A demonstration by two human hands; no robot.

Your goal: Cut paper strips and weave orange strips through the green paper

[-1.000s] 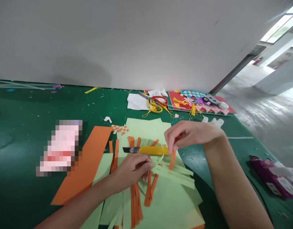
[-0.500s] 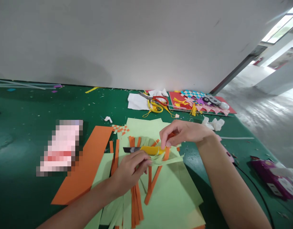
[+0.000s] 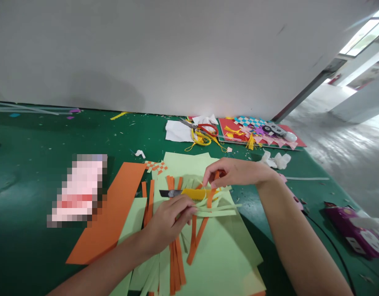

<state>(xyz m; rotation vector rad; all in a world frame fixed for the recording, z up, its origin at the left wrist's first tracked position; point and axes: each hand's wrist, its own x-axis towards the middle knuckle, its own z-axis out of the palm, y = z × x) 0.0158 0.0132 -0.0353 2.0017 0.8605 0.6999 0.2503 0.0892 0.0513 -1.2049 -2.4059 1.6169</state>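
Fingers of my left hand (image 3: 172, 220) are closed on pale green paper strips (image 3: 218, 213), which stick out to the right. My right hand (image 3: 228, 172), above and to the right, is pinched round an orange paper strip (image 3: 211, 198) that crosses the green ones. Behind both hands lies a yellow utility knife (image 3: 191, 194) with a dark blade, partly covered by strips. Loose orange strips (image 3: 175, 263) lie in front of my left hand on light green paper sheets (image 3: 223, 255). A small orange-and-green woven piece (image 3: 156, 167) sits at the back left of the sheets.
An orange sheet (image 3: 109, 213) and a blurred-out pink rectangular thing (image 3: 80, 189) lie at left on the green table (image 3: 29, 176). Scissors (image 3: 204, 129) rest at the back beside a red board (image 3: 226, 133) with paper crafts. A purple pack (image 3: 352, 230) lies at right.
My right hand has shifted slightly, and the orange strip at its fingers stands more upright. The green strips at my left hand are spread further apart. My left hand stays in place.
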